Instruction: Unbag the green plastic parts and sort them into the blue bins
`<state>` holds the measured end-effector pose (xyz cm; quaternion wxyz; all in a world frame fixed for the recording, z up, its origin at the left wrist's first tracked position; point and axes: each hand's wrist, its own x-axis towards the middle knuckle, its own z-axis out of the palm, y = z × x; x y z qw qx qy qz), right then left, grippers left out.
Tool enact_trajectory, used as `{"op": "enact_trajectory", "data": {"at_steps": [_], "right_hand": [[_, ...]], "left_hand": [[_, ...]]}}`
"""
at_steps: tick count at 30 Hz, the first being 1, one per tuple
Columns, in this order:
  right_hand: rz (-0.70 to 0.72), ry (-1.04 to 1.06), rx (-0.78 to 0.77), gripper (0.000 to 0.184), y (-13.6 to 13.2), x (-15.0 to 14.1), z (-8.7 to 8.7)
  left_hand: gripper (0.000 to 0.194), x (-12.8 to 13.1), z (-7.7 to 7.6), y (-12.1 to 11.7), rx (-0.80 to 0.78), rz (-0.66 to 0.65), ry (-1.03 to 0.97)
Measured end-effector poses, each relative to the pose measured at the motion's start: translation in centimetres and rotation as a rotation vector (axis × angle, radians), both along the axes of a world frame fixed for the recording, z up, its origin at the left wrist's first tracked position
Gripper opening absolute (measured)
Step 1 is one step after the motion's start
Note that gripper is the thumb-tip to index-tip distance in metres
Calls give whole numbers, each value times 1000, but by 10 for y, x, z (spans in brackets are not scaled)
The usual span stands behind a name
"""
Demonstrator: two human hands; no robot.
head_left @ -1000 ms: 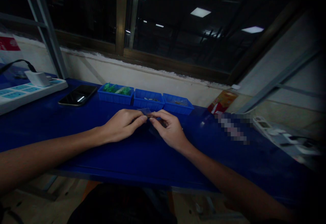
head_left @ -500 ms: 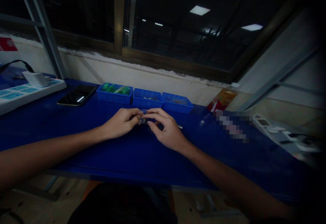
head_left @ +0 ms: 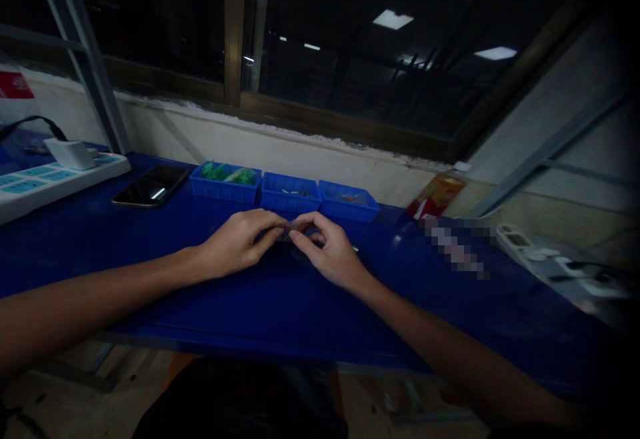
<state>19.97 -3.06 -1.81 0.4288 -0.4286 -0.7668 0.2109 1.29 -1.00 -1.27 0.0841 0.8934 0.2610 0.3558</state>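
My left hand [head_left: 246, 242] and my right hand [head_left: 325, 247] meet over the middle of the blue table [head_left: 250, 306]. Between their fingertips is a small clear plastic piece [head_left: 287, 231], mostly covered by the fingers; its exact kind I cannot make out. Thumb and fingers of each hand pinch it, the left from one side and the right from the other. Just beyond the hands stand the blue bins. A thin, pale, shiny object [head_left: 355, 248] lies on the table, partly behind my right hand.
Three blue bins line the wall: one with green plastic material [head_left: 227, 172], a middle bin [head_left: 290, 200] and a right bin [head_left: 349, 209] with small parts. Left are a phone [head_left: 151, 186] and a power strip [head_left: 65, 182]. Right are an orange-red packet [head_left: 437, 198] and another power strip [head_left: 550, 262].
My right hand's fingers have curled in closer, its thumb now near the left fingertips. The clear piece is more covered and looks flatter. The surroundings are unchanged.
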Motion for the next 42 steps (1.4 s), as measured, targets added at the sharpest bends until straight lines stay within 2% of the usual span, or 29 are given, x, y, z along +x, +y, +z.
{"op": "enact_trajectory", "data": {"at_steps": [5,9,10,13,16,18,21,25,29,31,34,36,38,42], "right_hand": [[-19,-129,240,5,-5,0,5],[-95,-202,386,10,10,18,13],[-157,-220,417,11,18,27,15],[-473,-221,476,13,47,69,17],[-734,-219,432,16,74,116,13],[-829,-227,405,18,87,139,6],[-870,-336,334,20,97,155,-6],[-868,-504,287,25,99,152,-14],[-855,-624,216,34,94,138,-13],[-864,-657,230,36,89,127,-11],[-859,-734,342,38,76,105,-5],[-769,-769,402,38,64,86,-1],[-599,-785,402,32,50,65,2],[-192,-779,273,26,21,28,1]], "left_hand": [[20,1,-2,3,-25,-29,140],[25,0,-6,4,-75,-58,279],[27,0,-7,4,-89,-58,301],[41,0,-11,1,-123,-66,369],[55,2,-14,-3,-130,-131,442],[60,3,-15,-5,-126,-191,497],[61,2,-13,-7,-131,-244,557],[55,-1,-7,-7,-128,-241,572],[50,-4,-5,-8,-98,-253,557],[50,-5,-5,-8,-87,-255,559],[50,-6,-6,-7,-77,-247,574],[50,-6,-6,-7,-77,-248,571],[50,-6,-7,-7,-84,-256,562],[50,-6,-7,-6,-88,-258,565]]}}
